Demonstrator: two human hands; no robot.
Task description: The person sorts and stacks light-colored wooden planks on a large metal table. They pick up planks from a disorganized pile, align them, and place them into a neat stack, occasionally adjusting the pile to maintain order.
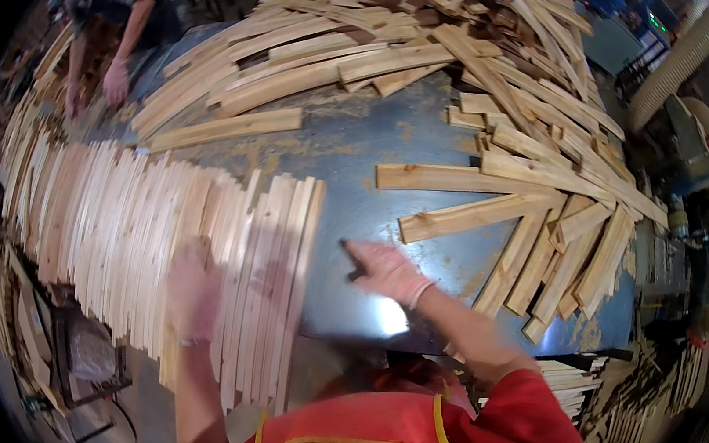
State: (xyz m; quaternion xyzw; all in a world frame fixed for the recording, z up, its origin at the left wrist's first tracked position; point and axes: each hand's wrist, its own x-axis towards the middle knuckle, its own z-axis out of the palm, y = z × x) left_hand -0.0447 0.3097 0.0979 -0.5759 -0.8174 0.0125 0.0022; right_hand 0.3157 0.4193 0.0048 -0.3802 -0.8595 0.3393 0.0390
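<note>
1. A person's left hand [192,286] rests flat, fingers spread, on a tidy row of wooden slats [150,232] stood edge to edge along the left of a metal desk [359,187].
2. The right hand [388,270], blurred, reaches over bare desk, fingers apart and holding nothing.
3. Judging by the large loose slat pile [477,86] behind, much sorting seems left.
4. Another person's hand [115,79] works far left.

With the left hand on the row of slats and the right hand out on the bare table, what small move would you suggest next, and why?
Probably reach the right hand on to the nearest loose slat. That hand is empty on the bare metal table, while the left hand rests on the lined-up row of slats, whose right end is open.
</note>
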